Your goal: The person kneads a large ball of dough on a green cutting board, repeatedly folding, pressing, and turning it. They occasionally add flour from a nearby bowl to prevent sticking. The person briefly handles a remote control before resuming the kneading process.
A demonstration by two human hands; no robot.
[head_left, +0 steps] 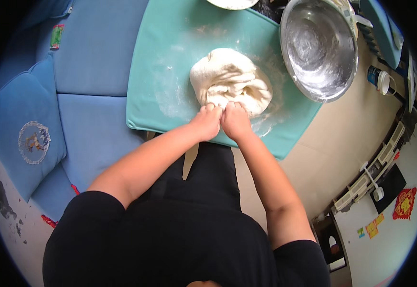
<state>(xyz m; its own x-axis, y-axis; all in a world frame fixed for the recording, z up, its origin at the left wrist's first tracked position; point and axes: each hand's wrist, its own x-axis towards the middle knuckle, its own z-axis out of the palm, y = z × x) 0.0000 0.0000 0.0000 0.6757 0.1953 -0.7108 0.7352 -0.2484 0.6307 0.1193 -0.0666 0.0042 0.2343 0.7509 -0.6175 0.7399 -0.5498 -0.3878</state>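
Note:
A large, pale lump of dough (227,69) lies on the floured green tabletop (146,91), folded and creased along its near side. At that near edge, my left hand (207,122) has its fingers curled over and gripping the dough. Right beside it, almost touching, my right hand (236,120) is closed on the same edge with its knuckles up. The fingertips of both hands are partly hidden in the dough.
A flour-dusted metal basin (292,71) stands at the table's right far corner. Part of a white bowl (232,4) shows at the far edge. Along the left runs a blue sofa (93,52) with a cushion (14,115). A small bucket (383,82) is at the far right.

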